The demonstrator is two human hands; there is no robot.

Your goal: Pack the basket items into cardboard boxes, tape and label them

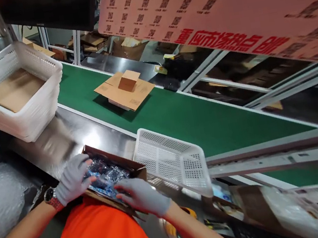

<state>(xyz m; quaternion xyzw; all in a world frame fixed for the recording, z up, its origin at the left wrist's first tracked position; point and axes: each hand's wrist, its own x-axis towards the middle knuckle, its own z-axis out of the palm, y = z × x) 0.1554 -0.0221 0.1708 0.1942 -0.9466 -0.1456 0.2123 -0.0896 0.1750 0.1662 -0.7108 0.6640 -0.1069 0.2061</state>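
Note:
A cardboard box [110, 156], its top open, sits at the table's near edge against the orange shirt. Inside lie clear plastic-wrapped goods [107, 176] with blue and dark parts; their kind I cannot make out. My left hand [73, 180], in a grey glove with bare fingertips, rests at the box's left end, fingers stretched and thumb apart. From the right, my right hand [143, 196], gloved the same way, reaches over the near right side of the box. Its fingers are extended and apart at the plastic. Neither hand visibly grips anything.
A white perforated basket [168, 160] stands right of the box. Stacked white baskets [24, 113] stand at left, cardboard inside. Beyond runs a green conveyor [194, 113] bearing an unfolded carton [125, 92]. A tape roll [178, 233] is below my right forearm. A pink sign [219, 7] hangs above.

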